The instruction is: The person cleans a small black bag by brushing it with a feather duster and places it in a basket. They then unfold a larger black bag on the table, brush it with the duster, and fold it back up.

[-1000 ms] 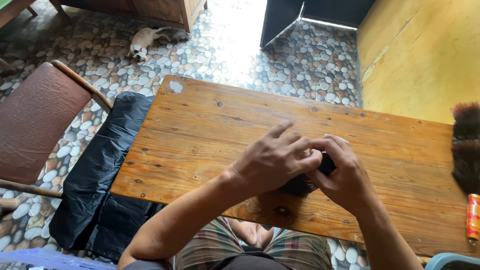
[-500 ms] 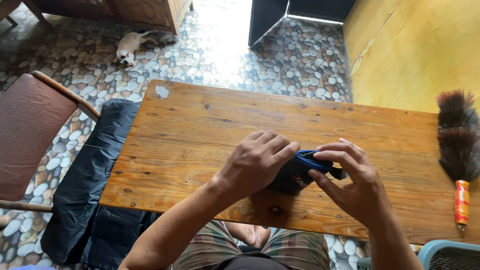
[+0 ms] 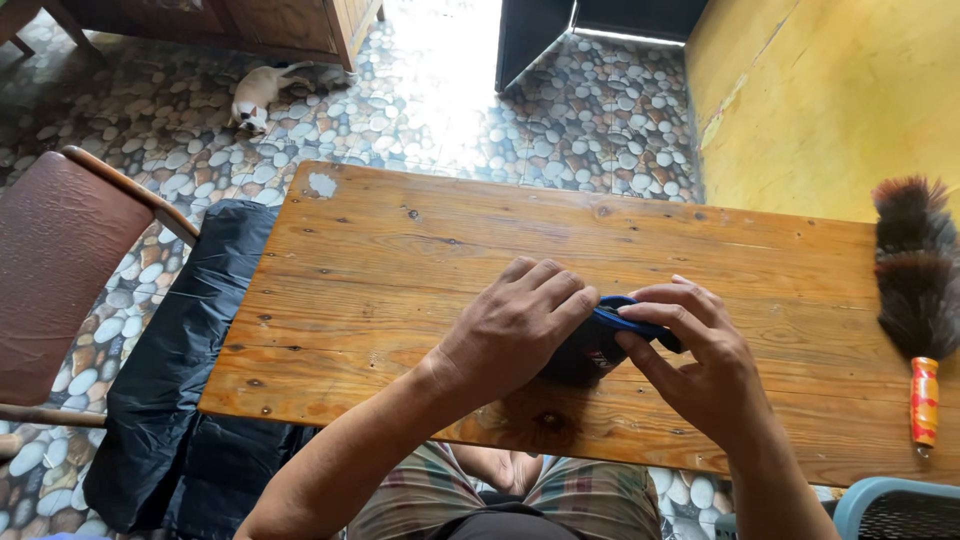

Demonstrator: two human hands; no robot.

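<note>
A small dark object with a blue edge [image 3: 607, 335] lies on the wooden table [image 3: 420, 260] near its front edge. My left hand [image 3: 515, 325] covers its left side, fingers curled over the top. My right hand [image 3: 695, 360] pinches its blue rim from the right with thumb and fingers. Most of the object is hidden under my two hands, so its kind is unclear.
A feather duster [image 3: 912, 290] with an orange handle lies at the table's right end. A black plastic bag [image 3: 190, 370] and a brown chair [image 3: 55, 270] stand to the left. A small animal [image 3: 262, 92] lies on the pebble floor. A light-blue basket [image 3: 895, 508] sits bottom right.
My hands have spread slightly apart on the object, exposing its blue edge. The head view has shifted a little to the right.
</note>
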